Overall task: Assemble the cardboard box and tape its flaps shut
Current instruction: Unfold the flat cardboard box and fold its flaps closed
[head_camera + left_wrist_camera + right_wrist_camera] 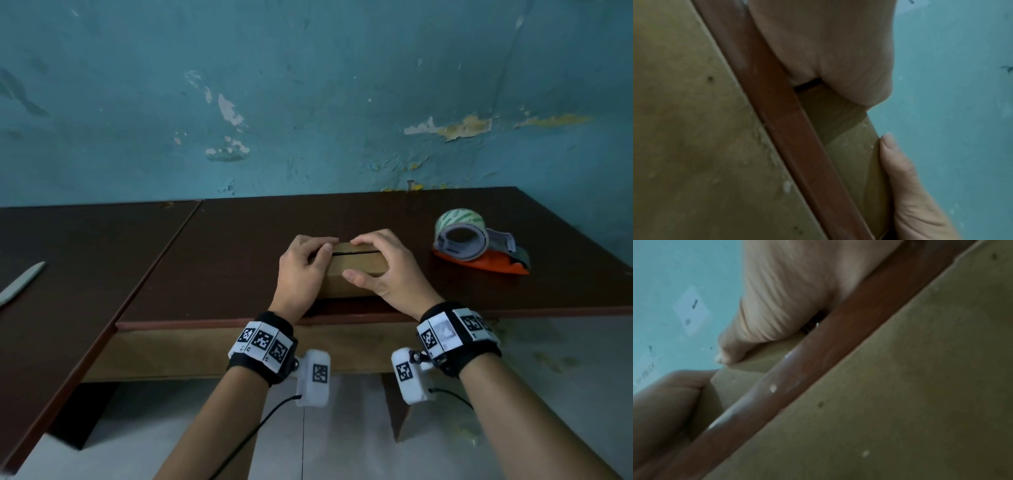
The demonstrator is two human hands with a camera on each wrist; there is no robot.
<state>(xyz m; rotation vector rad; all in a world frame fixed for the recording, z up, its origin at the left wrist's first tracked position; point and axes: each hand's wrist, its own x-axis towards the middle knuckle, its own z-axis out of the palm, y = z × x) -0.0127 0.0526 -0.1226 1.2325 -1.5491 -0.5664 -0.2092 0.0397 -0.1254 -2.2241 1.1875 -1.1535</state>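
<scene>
matt cardboard box (356,270) — glossy wooden table (239,226).

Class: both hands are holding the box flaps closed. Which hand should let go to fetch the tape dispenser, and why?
Probably the right hand. The tape dispenser sits on the table to the right of the cardboard box, on that hand's side. The left hand could keep its grip on the flaps.
</scene>
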